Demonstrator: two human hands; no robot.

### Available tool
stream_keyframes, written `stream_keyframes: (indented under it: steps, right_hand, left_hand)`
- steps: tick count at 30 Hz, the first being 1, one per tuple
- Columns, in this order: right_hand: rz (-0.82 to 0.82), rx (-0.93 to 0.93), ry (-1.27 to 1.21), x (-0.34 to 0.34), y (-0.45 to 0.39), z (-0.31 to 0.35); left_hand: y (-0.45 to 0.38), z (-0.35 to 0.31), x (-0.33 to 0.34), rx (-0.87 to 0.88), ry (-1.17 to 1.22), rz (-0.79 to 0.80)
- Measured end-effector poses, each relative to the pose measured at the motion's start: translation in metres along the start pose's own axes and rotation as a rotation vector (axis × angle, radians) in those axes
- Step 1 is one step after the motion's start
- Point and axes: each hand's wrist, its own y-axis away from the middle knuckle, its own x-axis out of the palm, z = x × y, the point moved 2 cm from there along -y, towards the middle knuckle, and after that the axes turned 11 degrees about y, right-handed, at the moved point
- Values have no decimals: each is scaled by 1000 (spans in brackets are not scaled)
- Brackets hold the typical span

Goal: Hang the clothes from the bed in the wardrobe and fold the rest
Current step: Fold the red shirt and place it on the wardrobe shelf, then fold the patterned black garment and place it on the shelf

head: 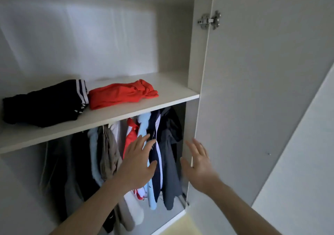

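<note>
I face an open wardrobe. Several hanging clothes fill the space under the white shelf, among them a dark jacket, a light blue garment and a red and white one. My left hand reaches in with straight fingers, in front of the red and blue garments and holding nothing. My right hand is spread open beside the dark jacket, near the inner edge of the door. On the shelf lie a folded black garment with white stripes and a folded red garment.
The wardrobe door stands open on the right, with a metal hinge high up. The right half of the shelf and the back wall above it are bare. A pale floor strip shows below the door.
</note>
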Motion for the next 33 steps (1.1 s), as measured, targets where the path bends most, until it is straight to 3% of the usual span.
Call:
stream_keyframes:
  steps: [8, 16, 24, 33]
  right_hand:
    - [-5, 298, -14, -62, 242, -124]
    - [-44, 706, 33, -145, 564, -239]
    - [-191, 961, 35, -215, 788, -285]
    - [-342, 1242, -3, -265, 966, -332]
  left_hand:
    - [112, -169, 112, 174, 217, 285]
    - [272, -408, 225, 365, 364, 609]
    - [378, -594, 284, 599, 349, 828]
    - [448, -773, 355, 836, 335, 989]
